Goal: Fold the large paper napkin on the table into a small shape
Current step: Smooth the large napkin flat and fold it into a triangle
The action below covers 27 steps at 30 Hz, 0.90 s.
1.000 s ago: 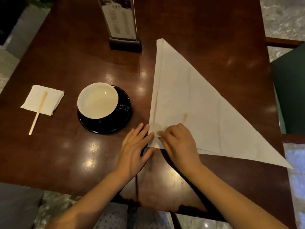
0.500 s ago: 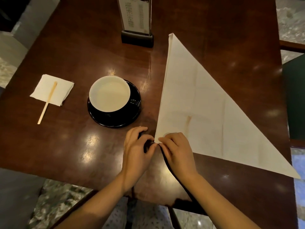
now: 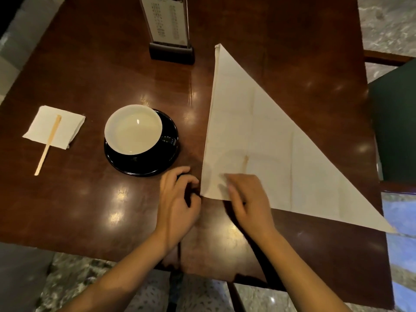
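Currently: napkin (image 3: 265,140), thin soft paper, light, tears easily, lies as a flat triangle on the table (image 3: 90,75). Your right hand (image 3: 249,199) rests flat on its near corner; left hand (image 3: 177,199), curled and empty, sits beside. Pinch corners, not edges.

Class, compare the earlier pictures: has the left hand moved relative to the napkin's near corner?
Yes. The left hand has drawn back leftward off the napkin corner it overlapped earlier, now curled beside it.

The napkin (image 3: 265,140), white and creased, is laid flat as a large triangle at centre-right of the frame.
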Motion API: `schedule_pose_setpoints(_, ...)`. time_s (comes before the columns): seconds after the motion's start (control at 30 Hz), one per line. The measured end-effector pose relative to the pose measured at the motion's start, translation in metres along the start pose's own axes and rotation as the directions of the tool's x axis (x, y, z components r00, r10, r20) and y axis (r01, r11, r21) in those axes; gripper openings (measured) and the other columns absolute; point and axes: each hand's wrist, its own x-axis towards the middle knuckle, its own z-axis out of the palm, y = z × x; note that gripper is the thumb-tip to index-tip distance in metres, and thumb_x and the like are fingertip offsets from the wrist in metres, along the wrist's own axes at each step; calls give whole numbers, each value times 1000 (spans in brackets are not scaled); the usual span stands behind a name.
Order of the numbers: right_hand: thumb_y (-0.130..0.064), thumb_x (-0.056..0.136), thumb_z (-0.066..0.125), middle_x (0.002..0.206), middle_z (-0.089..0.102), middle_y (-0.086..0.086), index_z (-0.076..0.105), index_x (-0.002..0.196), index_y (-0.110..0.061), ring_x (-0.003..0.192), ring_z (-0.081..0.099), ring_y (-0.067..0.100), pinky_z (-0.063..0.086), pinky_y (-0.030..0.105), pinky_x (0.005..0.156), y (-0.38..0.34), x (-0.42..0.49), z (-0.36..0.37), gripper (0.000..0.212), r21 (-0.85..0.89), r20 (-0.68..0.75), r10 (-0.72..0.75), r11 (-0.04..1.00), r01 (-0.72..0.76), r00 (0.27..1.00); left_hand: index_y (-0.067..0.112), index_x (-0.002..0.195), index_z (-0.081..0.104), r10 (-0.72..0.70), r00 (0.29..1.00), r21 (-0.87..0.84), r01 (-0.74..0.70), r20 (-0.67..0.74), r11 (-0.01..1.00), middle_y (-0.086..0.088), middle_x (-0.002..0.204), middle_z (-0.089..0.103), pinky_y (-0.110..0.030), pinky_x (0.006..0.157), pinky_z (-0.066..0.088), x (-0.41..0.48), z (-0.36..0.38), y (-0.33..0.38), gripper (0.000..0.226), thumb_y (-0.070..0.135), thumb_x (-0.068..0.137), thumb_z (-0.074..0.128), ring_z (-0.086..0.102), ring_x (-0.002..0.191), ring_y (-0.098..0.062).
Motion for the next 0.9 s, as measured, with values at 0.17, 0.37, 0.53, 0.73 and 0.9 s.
schedule_pose_setpoints(0.17, -29, 97, 33, 136, 50, 12, 43, 136, -9, 128, 39, 21, 32, 38, 109, 45, 6, -44, 44, -62, -288, 396, 901, -430, 872, 7, 123, 56, 274, 942, 40, -287, 196, 957, -11, 136, 50, -29, 111, 23, 55, 37, 45, 38, 13, 87, 43, 40, 129, -23)
schedule_pose_setpoints(0.37, -56, 92, 4, 158, 1, 1, 11, 150, -25, 145, -6, 25, -5, 45, 117, 81, -1, -56, 66, -549, -30, 365, 772, -320, 931, 28, 149, 0, 197, 787, 500, -541, 585, 676, 0, 158, -5, -50, 112, -13, 102, 109, 55, 59, 51, 97, 17, -11, 144, -19)
schedule_pose_setpoints(0.53, -61, 90, 3, 158, 1, -5, 10, 149, -31, 145, -6, 20, -6, 46, 116, 122, 22, -101, 67, -600, 114, 316, 778, -188, 942, 27, 147, -12, 106, 810, 552, -483, 577, 680, 1, 156, -18, -55, 111, -14, 102, 132, 64, 64, 57, 94, 7, -21, 141, -20)
schedule_pose_setpoints(0.73, -37, 96, 36, 143, 44, 4, 43, 136, -16, 135, 36, 26, 24, 48, 112, 151, 69, -140, 46, -469, -18, 227, 858, -209, 974, 24, 148, -6, 33, 863, 513, -329, 504, 792, 0, 158, -12, -52, 112, -11, 109, 149, 98, 55, 43, 99, 8, -16, 143, -19)
schedule_pose_setpoints(0.9, -36, 92, 17, 152, 30, 11, 33, 144, -11, 142, 21, 33, 14, 54, 112, 126, 121, -88, 60, -524, 133, 151, 849, -60, 979, 19, 149, 13, 209, 911, 496, -373, 356, 784, -3, 158, 8, -47, 114, -3, 187, 160, 100, 52, 34, 99, 9, 0, 145, -20)
